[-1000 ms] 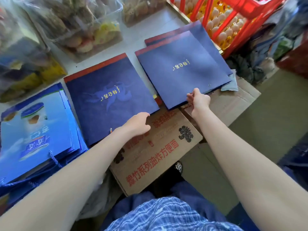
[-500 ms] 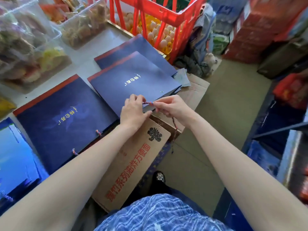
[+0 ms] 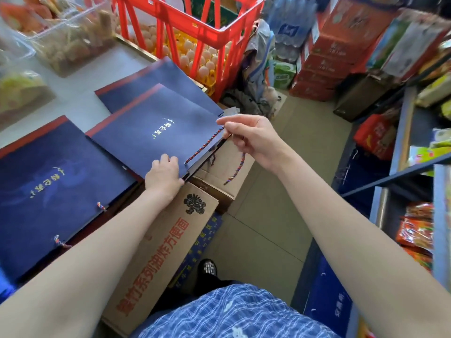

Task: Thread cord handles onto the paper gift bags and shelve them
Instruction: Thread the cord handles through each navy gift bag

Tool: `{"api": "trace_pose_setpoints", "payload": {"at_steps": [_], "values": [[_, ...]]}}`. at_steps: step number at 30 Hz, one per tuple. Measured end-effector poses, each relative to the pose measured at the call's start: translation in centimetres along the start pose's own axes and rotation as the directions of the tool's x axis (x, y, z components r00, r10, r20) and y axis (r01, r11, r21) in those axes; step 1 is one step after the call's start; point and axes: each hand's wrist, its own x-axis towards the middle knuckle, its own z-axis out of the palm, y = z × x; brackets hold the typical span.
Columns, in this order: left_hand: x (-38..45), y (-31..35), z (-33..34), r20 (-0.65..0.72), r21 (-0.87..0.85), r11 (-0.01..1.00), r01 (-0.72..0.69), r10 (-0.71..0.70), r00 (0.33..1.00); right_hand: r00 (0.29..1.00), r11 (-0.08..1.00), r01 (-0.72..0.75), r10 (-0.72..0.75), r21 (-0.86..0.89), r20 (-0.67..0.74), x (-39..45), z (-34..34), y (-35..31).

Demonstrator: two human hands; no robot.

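Observation:
A flat navy paper gift bag [image 3: 156,132] with gold lettering lies on top of a second navy bag [image 3: 156,79]. My left hand [image 3: 163,173] presses down on its near corner beside a punched hole. A red-and-blue twisted cord [image 3: 205,145] runs from that hole up to my right hand [image 3: 251,137], which pinches it above the bag's edge. The cord's loose end [image 3: 238,169] dangles below my right hand. At the left lies another navy bag [image 3: 56,191] with cord knots showing at its near edge.
Cardboard boxes [image 3: 170,240] sit under the bags' near edge. A red crate [image 3: 195,28] of eggs stands behind, clear tubs of snacks [image 3: 70,32] at the back left. A metal shelf [image 3: 400,172] with packets lines the right; stacked red cartons [image 3: 327,57] stand far right.
My right hand has pulled the cord up and to the right, drawing it through the bag's hole. My left hand shifted from the cord onto the bag's corner. The view swung right.

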Motion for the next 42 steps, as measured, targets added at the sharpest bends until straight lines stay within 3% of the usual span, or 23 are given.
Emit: {"api": "trace_pose_setpoints", "payload": {"at_steps": [2,5,8,11,13,15,20,24,28,30,33,35,38,40,42], "values": [[-0.2,-0.5,0.2,0.025,0.065,0.998,0.001,-0.002,1.0,0.985,0.995,0.058,-0.044,0.078,-0.164,0.3,-1.4,-1.0],[-0.4,-1.3,0.0,0.018,0.107,0.994,-0.017,0.015,1.0,0.902,0.96,0.162,-0.05,0.228,-0.429,0.6,-3.2,-1.6],[-0.3,-1.8,-1.0,0.022,0.054,0.998,-0.019,0.018,1.0,0.835,0.943,0.195,-0.014,0.271,-0.551,0.9,-4.0,-0.9],[-0.7,-1.3,-1.8,0.038,-0.003,0.998,-0.062,0.062,0.997,0.833,0.986,-0.077,0.144,0.144,-0.535,1.1,-3.4,1.8],[-1.2,-0.3,-2.2,-0.01,-0.066,0.994,-0.082,0.081,0.997,0.859,0.95,-0.304,0.307,0.075,-0.41,1.1,-1.9,4.2],[-1.7,0.9,-2.6,-0.071,-0.107,0.987,-0.116,0.109,0.992,0.859,0.912,-0.409,0.394,0.024,-0.327,1.2,-0.1,6.3],[-3.1,2.8,-3.0,-0.119,-0.153,0.971,-0.183,0.165,0.979,0.877,0.971,-0.201,0.239,0.132,-0.416,2.4,2.5,7.3],[-3.2,3.9,-3.1,-0.115,-0.19,0.962,-0.197,0.177,0.977,0.88,0.981,-0.194,0.186,0.027,-0.437,3.5,3.3,6.3],[-3.3,4.1,-4.3,0.037,-0.164,0.951,-0.264,0.273,0.961,0.83,0.968,-0.221,0.123,-0.118,-0.544,3.5,4.1,5.9],[-3.2,3.3,-5.4,0.016,-0.157,0.942,-0.297,0.303,0.953,0.807,0.959,-0.219,0.076,-0.178,-0.586,3.2,3.5,5.0],[-2.9,3.0,-7.8,-0.101,-0.188,0.932,-0.309,0.295,0.95,0.774,0.929,-0.135,-0.119,-0.346,-0.622,3.0,1.2,0.9],[-2.5,4.0,-9.7,-0.216,-0.239,0.908,-0.344,0.295,0.931,0.785,0.853,-0.083,-0.262,-0.515,-0.561,2.6,-0.7,-2.8],[-2.2,6.1,-13.0,-0.422,-0.309,0.826,-0.472,0.325,0.846,0.871,0.593,-0.035,-0.376,-0.804,-0.315,1.1,-2.2,-8.4],[-2.5,7.1,-15.1,-0.544,-0.29,0.777,-0.559,0.347,0.764,0.931,0.416,0.049,-0.348,-0.908,-0.109,-0.3,-2.0,-11.1],[-3.2,7.6,-16.6,-0.613,-0.148,0.751,-0.643,0.441,0.656,0.956,0.292,0.149,-0.285,-0.945,0.063,-1.8,-1.2,-12.6]]}}
